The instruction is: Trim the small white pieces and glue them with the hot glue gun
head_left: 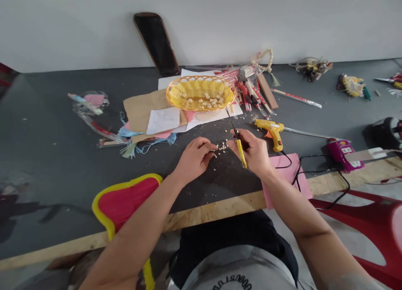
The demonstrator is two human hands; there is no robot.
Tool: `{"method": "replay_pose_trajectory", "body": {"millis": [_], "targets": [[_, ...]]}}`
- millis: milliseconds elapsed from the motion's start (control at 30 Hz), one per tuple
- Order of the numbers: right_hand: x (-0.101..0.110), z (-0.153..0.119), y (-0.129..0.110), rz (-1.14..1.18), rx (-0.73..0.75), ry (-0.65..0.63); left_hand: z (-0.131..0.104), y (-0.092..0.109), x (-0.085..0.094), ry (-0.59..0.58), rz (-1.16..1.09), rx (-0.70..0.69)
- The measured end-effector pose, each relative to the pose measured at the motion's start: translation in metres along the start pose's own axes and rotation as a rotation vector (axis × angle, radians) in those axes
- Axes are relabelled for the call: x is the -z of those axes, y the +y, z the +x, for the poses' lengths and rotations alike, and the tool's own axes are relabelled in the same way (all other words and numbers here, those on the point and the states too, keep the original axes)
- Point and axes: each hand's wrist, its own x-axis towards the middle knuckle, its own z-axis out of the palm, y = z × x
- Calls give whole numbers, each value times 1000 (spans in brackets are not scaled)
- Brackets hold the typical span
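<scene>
My right hand is closed round a slim tool with a yellow handle and a long dark pointed end, which points away from me toward the basket. Whether it is pliers or scissors I cannot make out. Opposite it, my left hand rests low over the tabletop with thumb and fingers drawn together; anything between the fingertips is too small to name. Tiny pale pieces lie scattered between both hands. Just beyond stands a yellow woven basket, holding several cream-coloured small clusters.
A yellow glue gun lies right of my right hand, its black cord crossing pink paper. Brown paper, blue tassels and a red, yellow-edged piece are leftward. A phone leans on the wall. Right sits a purple box.
</scene>
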Motion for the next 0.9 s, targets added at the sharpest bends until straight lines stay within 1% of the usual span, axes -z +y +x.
{"method": "replay_pose_trajectory", "body": {"millis": [200,367,467,533,667,800,900], "targets": [[-1,0,1,-1,7,-7,0,-2,1,31,-17,67],[-2,0,2,-2,15,-18,4,0,7,-9,-39,122],[-2,-1,2,2,24,-23,11,5,9,-70,7,141],[-2,-1,3,1,26,-23,18,10,11,-132,71,162],[-3,-1,6,-19,19,-29,36,20,14,-241,193,258],[-4,-1,8,-23,31,-35,50,28,13,-305,267,334],[-4,-1,9,-24,33,-45,55,31,10,-352,267,342]]}}
